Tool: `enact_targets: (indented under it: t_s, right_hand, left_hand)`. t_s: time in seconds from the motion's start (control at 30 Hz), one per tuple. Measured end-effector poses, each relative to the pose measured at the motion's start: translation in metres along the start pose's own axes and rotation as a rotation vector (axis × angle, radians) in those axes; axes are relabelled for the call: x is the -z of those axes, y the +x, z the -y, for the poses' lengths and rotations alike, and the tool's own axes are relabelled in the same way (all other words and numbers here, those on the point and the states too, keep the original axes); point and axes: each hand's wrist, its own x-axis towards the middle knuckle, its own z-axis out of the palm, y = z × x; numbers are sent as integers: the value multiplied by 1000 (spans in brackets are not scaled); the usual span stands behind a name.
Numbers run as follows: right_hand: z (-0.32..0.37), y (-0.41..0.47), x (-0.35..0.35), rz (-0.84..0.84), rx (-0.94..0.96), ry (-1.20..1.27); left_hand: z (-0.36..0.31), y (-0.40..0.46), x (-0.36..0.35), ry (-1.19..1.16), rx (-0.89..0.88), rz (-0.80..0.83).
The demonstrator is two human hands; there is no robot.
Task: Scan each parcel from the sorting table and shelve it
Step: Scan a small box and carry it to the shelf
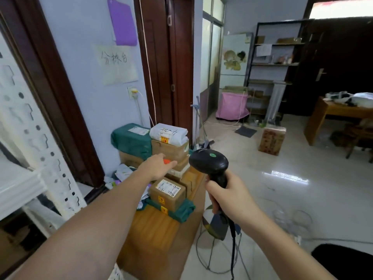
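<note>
My one head cam looks forward and down, close over both forearms; worktop (161, 229) just beyond the left hand (156, 167).

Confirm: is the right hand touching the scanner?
Touching. The head view shows the right hand with fingers wrapped round the scanner handle, no gap.

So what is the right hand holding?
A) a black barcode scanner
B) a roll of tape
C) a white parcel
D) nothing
A: the right hand grips the handle of a black scanner with a green dot on its head, held up beside the parcels on the table.
</note>
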Motion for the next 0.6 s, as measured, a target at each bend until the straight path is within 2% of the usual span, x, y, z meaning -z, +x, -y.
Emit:
enact_targets:
  t_s: [0.37, 0.6]
  right_hand:
    - [-51, 149, -7, 184, -30, -61]
    - [-91, 236, -29, 266, -74, -71]
  left_hand:
    - [64, 105, -66, 7, 194, 90]
    - [136, 184, -151, -80, 365, 159]
